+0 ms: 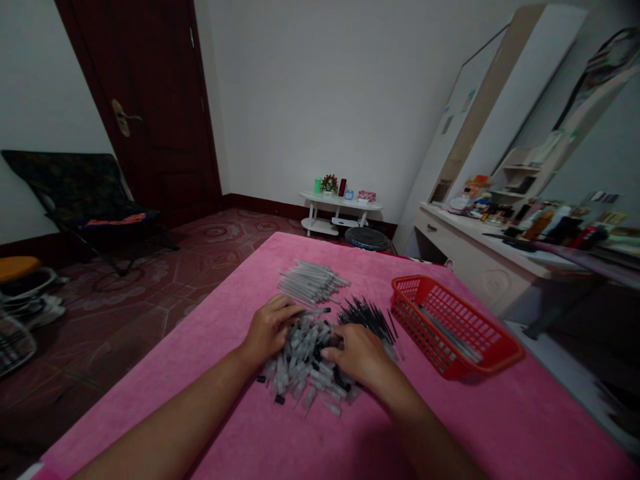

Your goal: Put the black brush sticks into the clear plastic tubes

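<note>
A heap of clear plastic pen caps [301,353], some with black ends, lies on the pink cloth [240,427]. At its far left edge, my left hand [270,328] is closed, its fingers pinching a clear pen piece with a black tip [317,311]. My right hand [361,353] reaches into the heap's right side, thumb and fingers curled together; what lies between them is too dark to make out. Beyond the hands lies a bundle of whitish pen barrels [311,281]. Thin black pen refills [367,315] are gathered just past my right hand.
A red plastic basket [415,333] with a few long thin pieces in it stands on the right of the table. Farther right is a white dressing table [480,257] crowded with bottles. A low white stand [320,200] and a folding chair [75,187] are farther off.
</note>
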A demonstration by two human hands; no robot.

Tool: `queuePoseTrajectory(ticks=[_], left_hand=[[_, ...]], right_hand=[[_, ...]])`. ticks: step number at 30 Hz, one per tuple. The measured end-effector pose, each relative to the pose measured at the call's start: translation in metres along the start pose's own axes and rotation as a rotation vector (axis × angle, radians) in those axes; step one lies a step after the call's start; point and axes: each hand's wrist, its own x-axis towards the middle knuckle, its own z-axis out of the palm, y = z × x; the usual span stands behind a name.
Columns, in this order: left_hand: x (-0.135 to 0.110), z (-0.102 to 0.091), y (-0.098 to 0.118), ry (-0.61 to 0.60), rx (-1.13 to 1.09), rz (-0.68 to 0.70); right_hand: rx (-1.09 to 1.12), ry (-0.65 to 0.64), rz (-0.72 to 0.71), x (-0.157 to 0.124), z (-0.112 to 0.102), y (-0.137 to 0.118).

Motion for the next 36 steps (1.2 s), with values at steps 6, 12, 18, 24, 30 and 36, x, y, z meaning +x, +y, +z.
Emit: queuePoseTrajectory(ticks=[6, 12, 18, 24, 30, 36], left_hand=[[0.001, -0.001, 0.004, -0.042, 0.008, 0.030], [0.002, -0.002, 0.007, -0.081, 0.038, 0.061], [0.002, -0.002, 0.006, -0.034, 0.064, 0.061], [0.002, -0.001, 0.001, 0.180, -0.041, -0.142], [0.003, 0.004, -0.002, 0.311, -0.281, -0.435], [0.011, 0.005, 0.009, 0.432, -0.642, -0.584]], right_hand=[[0.230, 0.283, -0.045, 0.007, -0.004, -0.001], [0.239, 0.343, -0.148, 0.003, -0.010, -0.004], [0.258, 0.282, -0.088, 0.004, -0.009, -0.001], [0.007, 0.104, -0.044, 0.001, -0.006, 0.000], [-0.132, -0.029, -0.040, -0.006, 0.003, -0.003], [-0.109, 0.032, -0.035, -0.003, -0.001, -0.006]])
